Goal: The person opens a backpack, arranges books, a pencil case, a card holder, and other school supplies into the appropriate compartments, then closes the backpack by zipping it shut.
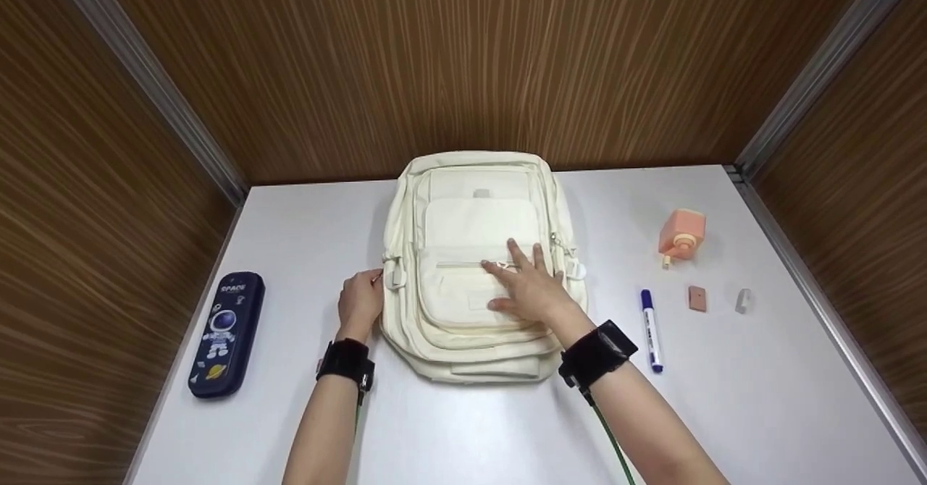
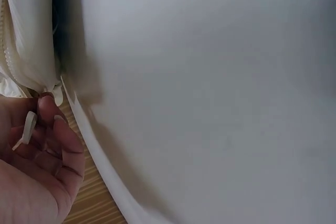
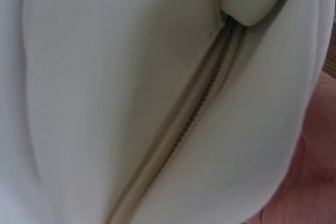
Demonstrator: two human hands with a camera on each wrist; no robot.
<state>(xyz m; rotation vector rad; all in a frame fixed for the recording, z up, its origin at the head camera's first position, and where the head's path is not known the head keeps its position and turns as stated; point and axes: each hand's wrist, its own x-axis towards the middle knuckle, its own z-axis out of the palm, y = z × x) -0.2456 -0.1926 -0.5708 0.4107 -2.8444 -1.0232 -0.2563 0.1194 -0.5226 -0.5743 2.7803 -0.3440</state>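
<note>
A cream backpack (image 1: pixel 481 224) lies flat on the white table, front side up. My left hand (image 1: pixel 360 300) is at its left edge, by a side buckle (image 1: pixel 393 275). In the left wrist view, thumb and forefinger pinch a zipper pull at the bag's edge, where a thin cream loop (image 2: pixel 27 128) shows among the curled fingers. My right hand (image 1: pixel 532 293) rests on the front pocket with fingers spread, near the pocket's zipper (image 1: pixel 463 264). The right wrist view shows a dark-toothed zipper (image 3: pixel 194 114) close up; only part of the hand appears at its right edge.
A dark blue astronaut pencil case (image 1: pixel 228 334) lies at the left. To the right are a blue-capped marker (image 1: pixel 652 331), a pinkish pencil sharpener (image 1: pixel 682 234), a small pink-brown block (image 1: pixel 697 298) and a small translucent piece (image 1: pixel 743 300). Wood-grain panels (image 1: pixel 463 65) enclose the table.
</note>
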